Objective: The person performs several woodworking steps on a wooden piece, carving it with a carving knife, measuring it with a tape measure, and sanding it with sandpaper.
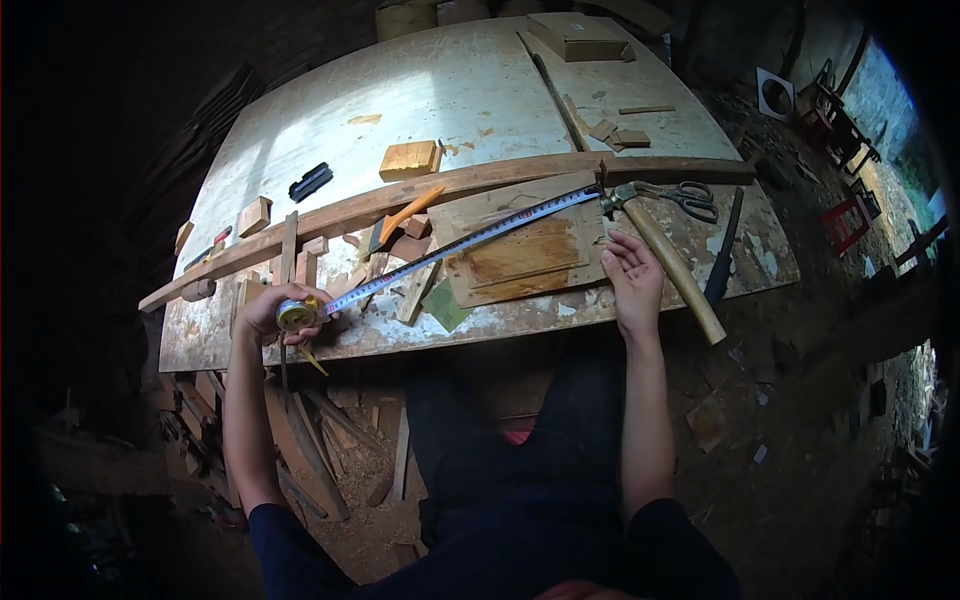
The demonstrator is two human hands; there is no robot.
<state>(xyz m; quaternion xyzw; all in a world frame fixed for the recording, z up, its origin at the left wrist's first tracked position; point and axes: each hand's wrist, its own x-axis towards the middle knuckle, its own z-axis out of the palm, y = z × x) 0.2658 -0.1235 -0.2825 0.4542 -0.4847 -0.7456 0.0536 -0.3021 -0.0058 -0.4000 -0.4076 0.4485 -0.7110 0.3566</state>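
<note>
My left hand (pixel 262 310) is wrapped round the case of a tape measure (pixel 298 315) at the bench's front left edge. Its blade (pixel 470 240) stretches up to the right, over a flat wooden board (pixel 530 250), with its end near the hammer head. Beside the board's right edge is my right hand (pixel 636 285), thumb and fingers drawn together; whatever sits between them is too small to make out. Just right of that hand lies a hammer (pixel 672 265) with a wooden handle. Scissors (pixel 690 203) lie behind it.
A long wooden beam (pixel 350 212) crosses the worktable (pixel 330 110). Around it are an orange-handled scraper (pixel 405 218), a wood block (pixel 409 160), a black object (pixel 311 181) and a long dark tool (pixel 725 250). A cardboard box (pixel 578 38) stands far back. Offcuts litter the floor.
</note>
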